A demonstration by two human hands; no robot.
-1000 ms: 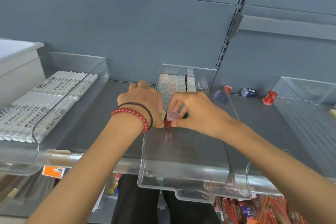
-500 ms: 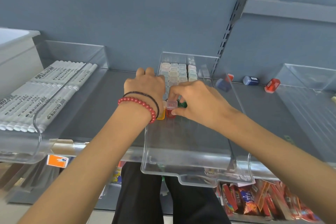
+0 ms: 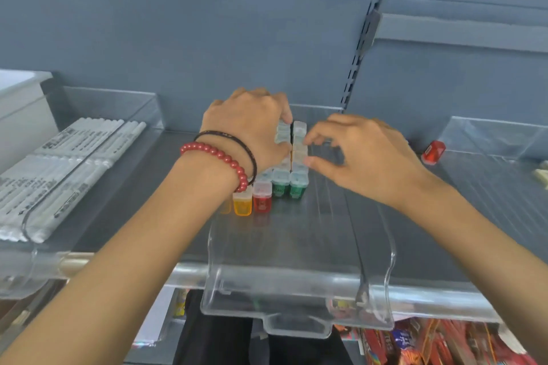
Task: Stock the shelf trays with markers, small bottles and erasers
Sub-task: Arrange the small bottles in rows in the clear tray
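A clear shelf tray in the middle holds several small capped bottles in rows. At the front stand an orange bottle, a red bottle and two green bottles, all free of my hands. My left hand, with a red bead bracelet, lies over the left rows, its thumb on a cap at the back. Its fingers are hidden behind it. My right hand has its fingers spread, with thumb and fingertips touching the side of the right column of bottles.
A clear tray of white markers sits at the left, next to a white box. A small red item lies on the shelf by another clear tray at the right. Coloured packages fill the shelf below.
My right hand has let go of the red bottle, which now stands in the front row. Both hands have moved back onto the rows further in.
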